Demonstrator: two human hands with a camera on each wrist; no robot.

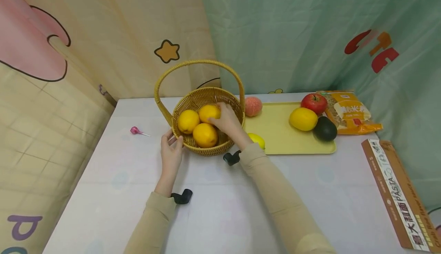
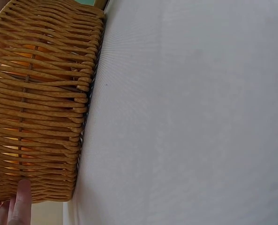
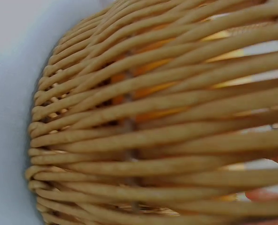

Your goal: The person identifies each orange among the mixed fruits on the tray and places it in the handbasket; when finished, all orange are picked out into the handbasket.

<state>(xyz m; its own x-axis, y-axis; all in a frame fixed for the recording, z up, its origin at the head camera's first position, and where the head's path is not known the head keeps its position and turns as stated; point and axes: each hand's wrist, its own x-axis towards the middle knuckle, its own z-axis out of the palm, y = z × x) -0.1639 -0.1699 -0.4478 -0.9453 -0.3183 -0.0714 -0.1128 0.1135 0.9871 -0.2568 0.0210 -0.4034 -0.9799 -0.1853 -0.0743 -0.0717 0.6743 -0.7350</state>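
A wicker basket (image 1: 215, 150) with a tall handle stands on the table and holds three yellow-orange fruits, likely lemons. My left hand (image 1: 171, 154) grips the basket's near left side, with one finger (image 2: 23, 201) lying against the outer weave in the left wrist view. Reaching inside the basket, my right hand (image 1: 227, 120) holds the back fruit (image 1: 208, 113) with curled fingers. The left fruit (image 1: 188, 121) and the front fruit (image 1: 205, 135) lie close beside it. Weave mostly hides the right hand in the right wrist view.
Right of the basket, a yellow tray (image 1: 275, 131) bears an apple (image 1: 314, 104), a yellow fruit (image 1: 303, 119) and a dark avocado (image 1: 325, 128). A pink fruit (image 1: 253, 106), small lemon (image 1: 256, 141), food bag (image 1: 351, 112), pasta box (image 1: 396, 192) and lollipop (image 1: 136, 130) lie around.
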